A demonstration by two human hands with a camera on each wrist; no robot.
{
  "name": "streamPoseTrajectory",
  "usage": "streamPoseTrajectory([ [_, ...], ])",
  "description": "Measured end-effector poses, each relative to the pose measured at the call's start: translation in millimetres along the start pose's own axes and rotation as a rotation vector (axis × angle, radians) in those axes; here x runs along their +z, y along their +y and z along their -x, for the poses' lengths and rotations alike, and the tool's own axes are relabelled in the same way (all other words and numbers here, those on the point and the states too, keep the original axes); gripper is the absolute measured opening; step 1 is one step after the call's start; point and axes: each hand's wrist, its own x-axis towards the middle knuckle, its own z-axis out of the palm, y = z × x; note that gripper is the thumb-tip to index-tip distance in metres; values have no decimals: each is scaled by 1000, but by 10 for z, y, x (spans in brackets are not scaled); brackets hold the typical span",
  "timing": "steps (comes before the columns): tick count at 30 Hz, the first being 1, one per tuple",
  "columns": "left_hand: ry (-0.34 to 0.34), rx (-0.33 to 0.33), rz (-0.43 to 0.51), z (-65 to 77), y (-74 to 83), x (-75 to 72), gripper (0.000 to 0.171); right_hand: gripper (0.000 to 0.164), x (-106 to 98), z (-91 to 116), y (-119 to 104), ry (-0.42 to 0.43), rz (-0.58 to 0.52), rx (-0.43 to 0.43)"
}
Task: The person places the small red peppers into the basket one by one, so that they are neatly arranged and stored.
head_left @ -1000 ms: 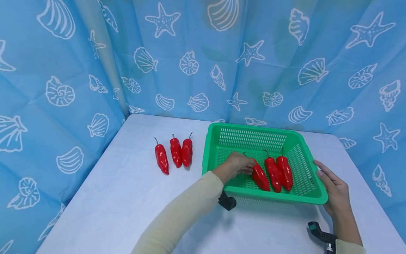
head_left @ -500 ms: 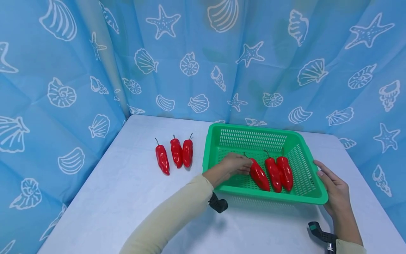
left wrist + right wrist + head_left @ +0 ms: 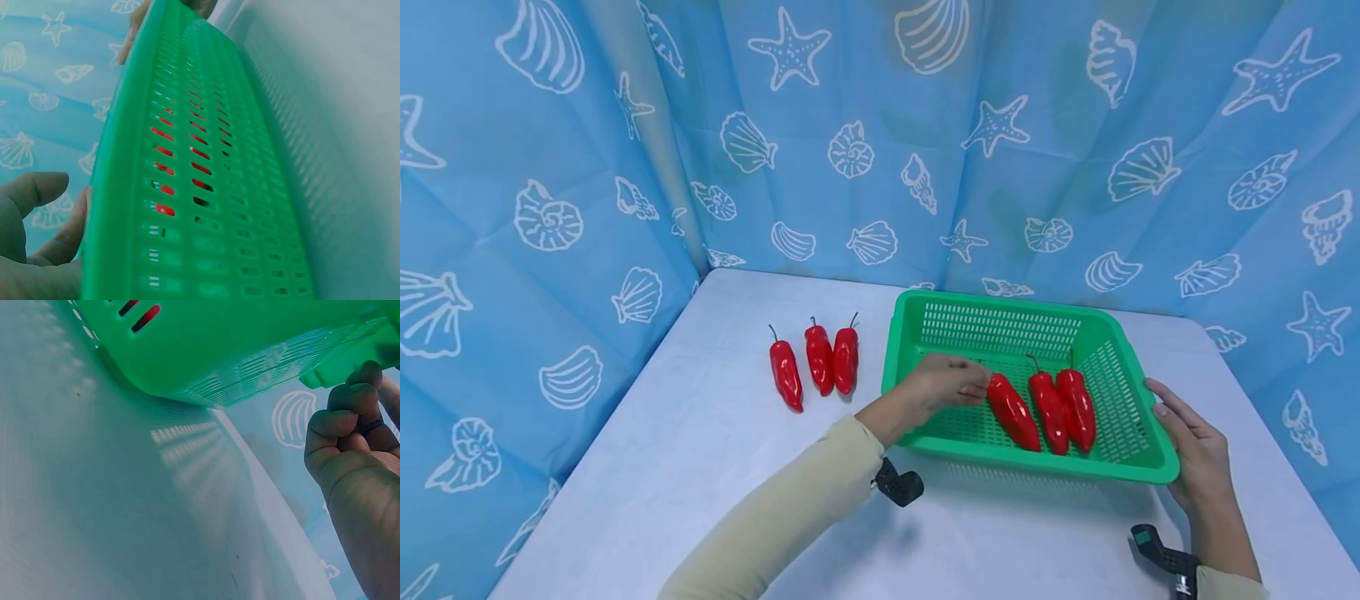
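Inside a green plastic basket [image 3: 1075, 468] lie three red peppers. My left hand [image 3: 943, 387] is over the basket's left part, its fingertips right at the stem end of the leftmost, slanted pepper [image 3: 1013, 414]. In the left wrist view that thumb and the fingers [image 3: 59, 244] stand apart beyond the basket wall [image 3: 212, 250], with red showing through its slots. The other two peppers, a middle one [image 3: 1048, 414] and a right one [image 3: 1077, 412], lie side by side. My right hand [image 3: 1204, 458] holds the basket's right rim, fingers curled under it in the right wrist view.
Three more red peppers lie on the white table [image 3: 685, 467] left of the basket: one apart [image 3: 786, 375] and a pair [image 3: 832, 360] close together. A blue curtain [image 3: 820, 200] with white shell prints stands behind and along the sides of the table.
My left hand has let go of the slanted pepper and drawn back a little to the left. The right hand and the basket stay in place.
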Motion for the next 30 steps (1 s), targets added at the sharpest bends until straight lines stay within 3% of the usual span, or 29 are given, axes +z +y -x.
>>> streamPoseTrajectory([
  [4,-17,23,-16,50,26,-32,28,41,3,11,7,-3,-17,6],
  [11,13,29,-2,123,50,-172,20,43,-10,19,20,-11,-13,-7],
  [30,71,56,45,316,137,-578,33,45,7,9,0,-19,-2,-8],
])
